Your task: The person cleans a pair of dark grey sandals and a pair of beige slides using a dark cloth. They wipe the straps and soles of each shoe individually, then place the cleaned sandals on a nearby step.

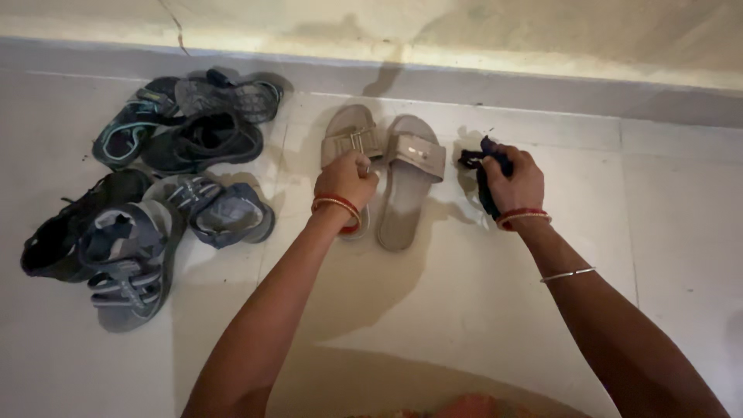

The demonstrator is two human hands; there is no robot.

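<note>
Two beige slide sandals lie side by side on the pale tiled floor near the wall. My left hand (348, 178) grips the left beige sandal (350, 133) at its buckled strap. The right beige sandal (412, 179) lies flat just beside it, untouched. My right hand (517, 179) is closed around a dark blue cloth (484, 159), held a little to the right of the sandals, just above the floor. Both wrists wear red and gold bangles.
A heap of several dark sport sandals and shoes (159, 182) lies at the left, grey, black and teal. The wall's raised base (464, 77) runs along the back. A patterned garment edge (472, 406) shows at the bottom.
</note>
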